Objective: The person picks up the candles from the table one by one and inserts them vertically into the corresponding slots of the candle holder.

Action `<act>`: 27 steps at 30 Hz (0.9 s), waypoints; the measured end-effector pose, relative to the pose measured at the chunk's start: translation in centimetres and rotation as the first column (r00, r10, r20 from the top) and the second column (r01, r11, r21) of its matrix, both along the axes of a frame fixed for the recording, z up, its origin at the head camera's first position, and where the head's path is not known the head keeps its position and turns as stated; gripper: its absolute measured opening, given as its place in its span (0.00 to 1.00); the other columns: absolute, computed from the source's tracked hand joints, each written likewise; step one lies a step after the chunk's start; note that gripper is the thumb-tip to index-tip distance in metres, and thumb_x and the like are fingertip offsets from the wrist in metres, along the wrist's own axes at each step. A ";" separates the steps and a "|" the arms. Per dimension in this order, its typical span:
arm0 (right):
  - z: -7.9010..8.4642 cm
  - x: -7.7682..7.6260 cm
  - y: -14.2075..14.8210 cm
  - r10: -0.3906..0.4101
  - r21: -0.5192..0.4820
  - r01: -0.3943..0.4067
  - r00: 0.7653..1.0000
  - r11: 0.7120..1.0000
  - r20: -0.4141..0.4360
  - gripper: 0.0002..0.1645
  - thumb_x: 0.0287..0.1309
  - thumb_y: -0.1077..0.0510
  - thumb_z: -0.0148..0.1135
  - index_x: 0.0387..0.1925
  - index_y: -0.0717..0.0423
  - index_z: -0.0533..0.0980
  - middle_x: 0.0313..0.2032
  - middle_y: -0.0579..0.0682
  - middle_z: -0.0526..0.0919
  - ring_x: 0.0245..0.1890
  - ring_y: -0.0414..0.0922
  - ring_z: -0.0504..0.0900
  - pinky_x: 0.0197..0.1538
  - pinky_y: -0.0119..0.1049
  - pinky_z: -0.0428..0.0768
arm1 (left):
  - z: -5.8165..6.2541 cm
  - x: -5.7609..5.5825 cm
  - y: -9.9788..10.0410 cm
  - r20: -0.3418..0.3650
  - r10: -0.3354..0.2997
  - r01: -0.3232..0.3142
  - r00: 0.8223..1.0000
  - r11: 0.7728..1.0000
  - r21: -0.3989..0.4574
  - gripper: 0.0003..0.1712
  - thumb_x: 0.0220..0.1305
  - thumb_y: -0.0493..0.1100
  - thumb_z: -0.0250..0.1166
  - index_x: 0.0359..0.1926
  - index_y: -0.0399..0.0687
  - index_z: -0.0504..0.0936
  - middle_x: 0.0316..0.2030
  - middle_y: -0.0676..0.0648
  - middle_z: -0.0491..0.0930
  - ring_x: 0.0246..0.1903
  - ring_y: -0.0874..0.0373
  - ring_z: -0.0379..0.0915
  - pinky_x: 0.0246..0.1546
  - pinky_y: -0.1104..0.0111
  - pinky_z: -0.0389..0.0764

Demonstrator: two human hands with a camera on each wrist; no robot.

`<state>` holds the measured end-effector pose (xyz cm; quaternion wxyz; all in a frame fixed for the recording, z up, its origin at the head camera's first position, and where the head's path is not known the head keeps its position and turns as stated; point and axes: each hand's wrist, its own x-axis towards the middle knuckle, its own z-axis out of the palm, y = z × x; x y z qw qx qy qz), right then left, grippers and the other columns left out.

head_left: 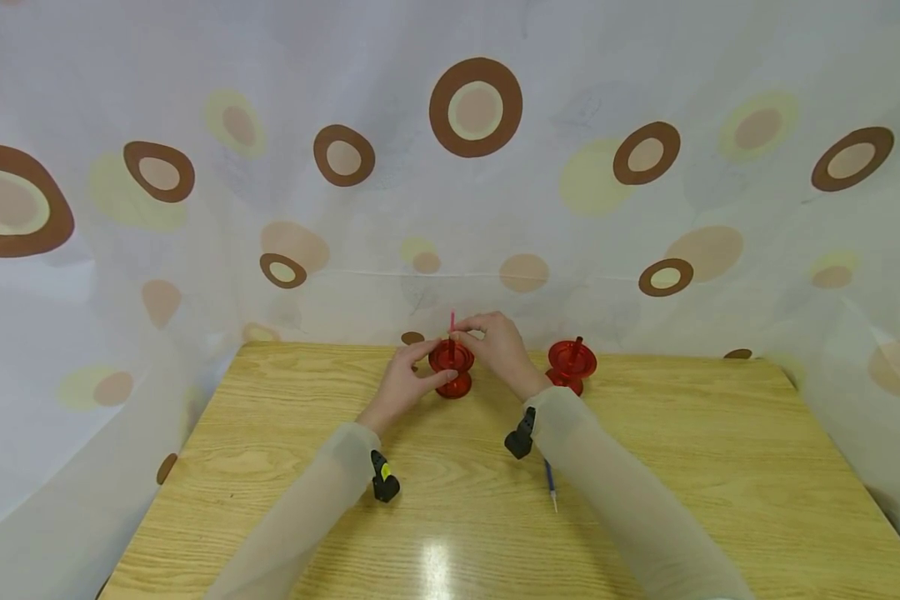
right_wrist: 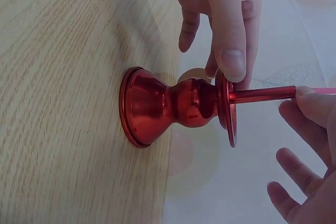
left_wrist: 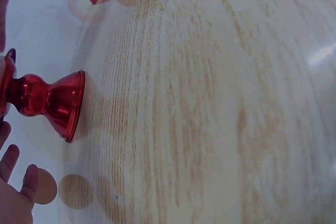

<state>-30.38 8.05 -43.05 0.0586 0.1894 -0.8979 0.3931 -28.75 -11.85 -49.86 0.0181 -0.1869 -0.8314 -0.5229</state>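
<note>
Mid-frame, my left hand [head_left: 408,379] pinches the red candlestick [head_left: 461,363] by its rim; my right hand [head_left: 499,347] pinches the pink candle [head_left: 452,319]. It looks light and easy to snap, so I'd hold it low.

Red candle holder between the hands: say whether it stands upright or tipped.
Upright: the red candle holder has its flared base flat on the wooden table.

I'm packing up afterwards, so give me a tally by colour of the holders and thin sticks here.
Red: 2 (left candle holder, right candle holder)
Pink: 1 (pink stick)
Blue: 1 (blue stick, partly hidden by the sleeve)
Total: 4
</note>
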 end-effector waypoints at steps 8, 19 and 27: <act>0.1 0.1 0.0 0.008 -0.003 -0.008 0.999 1.000 0.032 0.15 0.72 0.53 0.66 0.48 0.58 0.89 0.52 0.55 0.89 0.59 0.55 0.83 0.65 0.54 0.77 | -0.5 -0.3 -0.1 -0.019 -0.011 0.011 1.000 1.000 -0.004 0.37 0.66 0.48 0.75 0.73 0.43 0.75 0.68 0.46 0.77 0.68 0.49 0.71 0.63 0.45 0.75; 0.2 0.0 0.0 0.012 -0.046 -0.013 1.000 0.999 -0.008 0.12 0.70 0.54 0.67 0.45 0.58 0.88 0.50 0.55 0.89 0.58 0.56 0.80 0.66 0.56 0.74 | -0.3 -0.3 0.0 -0.020 -0.005 0.005 1.000 1.000 -0.004 0.38 0.66 0.48 0.75 0.72 0.43 0.75 0.68 0.45 0.77 0.68 0.49 0.71 0.63 0.44 0.76; 0.5 0.2 -0.1 0.018 0.037 -0.017 0.999 0.999 -0.037 0.12 0.70 0.55 0.68 0.47 0.59 0.89 0.50 0.56 0.89 0.56 0.56 0.80 0.65 0.54 0.75 | -0.5 -0.4 0.0 -0.035 0.013 -0.014 0.999 0.999 -0.039 0.38 0.65 0.47 0.76 0.72 0.41 0.75 0.68 0.42 0.76 0.69 0.45 0.68 0.63 0.45 0.75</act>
